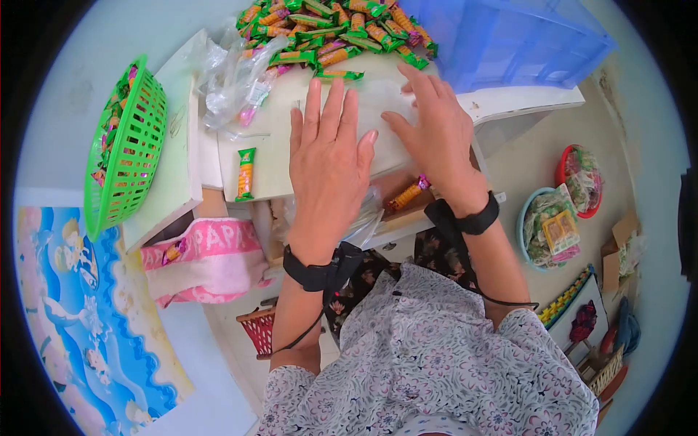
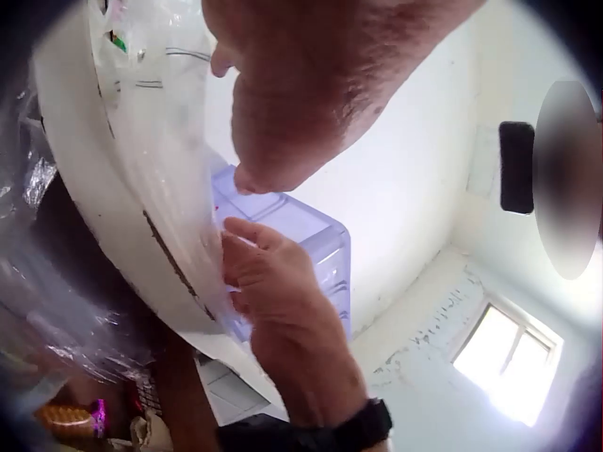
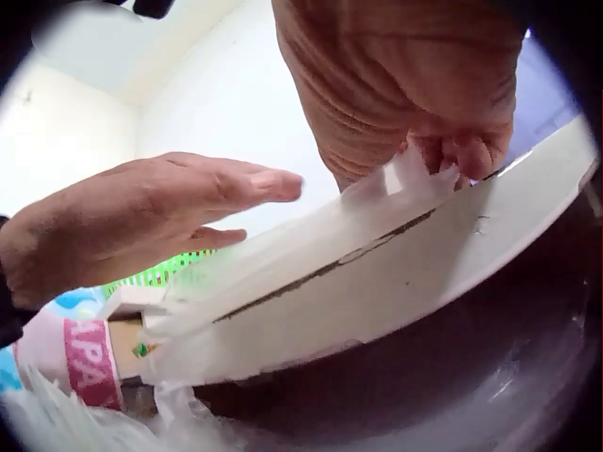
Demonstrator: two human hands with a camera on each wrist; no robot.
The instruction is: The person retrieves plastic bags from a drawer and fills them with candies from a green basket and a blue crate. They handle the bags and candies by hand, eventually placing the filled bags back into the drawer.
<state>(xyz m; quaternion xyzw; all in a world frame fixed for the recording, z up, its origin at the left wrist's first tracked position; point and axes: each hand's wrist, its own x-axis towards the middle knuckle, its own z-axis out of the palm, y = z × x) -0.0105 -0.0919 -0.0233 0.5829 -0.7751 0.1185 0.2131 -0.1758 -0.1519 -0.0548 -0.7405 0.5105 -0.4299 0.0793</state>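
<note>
In the head view a clear plastic bag (image 1: 387,103) lies on the white table between the two hands. My left hand (image 1: 331,163) is over the table beside it, fingers straight and pointing away from the body. My right hand (image 1: 442,134) is at the bag's right side, its thumb and fingers apart and loosely bent. In the right wrist view, film (image 3: 400,184) rises against this hand's fingertips. A green-and-orange wrapped snack stick (image 1: 340,75) lies just beyond the left fingertips. Another wrapped stick (image 1: 246,174) lies left of the left hand.
A heap of wrapped snacks (image 1: 320,29) covers the table's far side, beside a blue crate (image 1: 523,47). Crumpled clear bags (image 1: 233,80) lie left. A green basket (image 1: 142,145) stands at far left. The open drawer (image 1: 411,225) below holds a wrapped stick and plastic.
</note>
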